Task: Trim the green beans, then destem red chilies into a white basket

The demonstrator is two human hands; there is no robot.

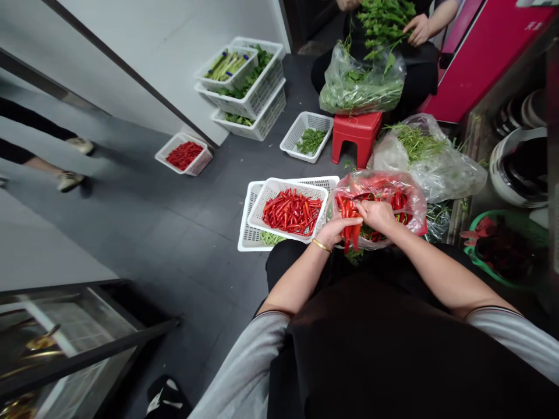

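My left hand [334,228] is closed around a small bunch of red chili peppers [348,230], their tips hanging down over the bag's edge. At the top of that bunch my right hand [379,215] pinches a pepper between thumb and fingers; the exact grip is partly hidden. Both hands are over an open clear plastic bag [417,195] holding more red peppers, some with green stems. Just left of the bag, a white basket [257,218] full of red chili peppers [292,212] rests on a larger white basket [245,238] with some green vegetables in it.
Across from me a person's hand [418,29] holds leafy greens above a bag on a red stool [358,131]. Stacked white baskets [268,105] of greens stand by the wall. A basket of red peppers [184,156] is on the floor. A green basin [478,256] lies right.
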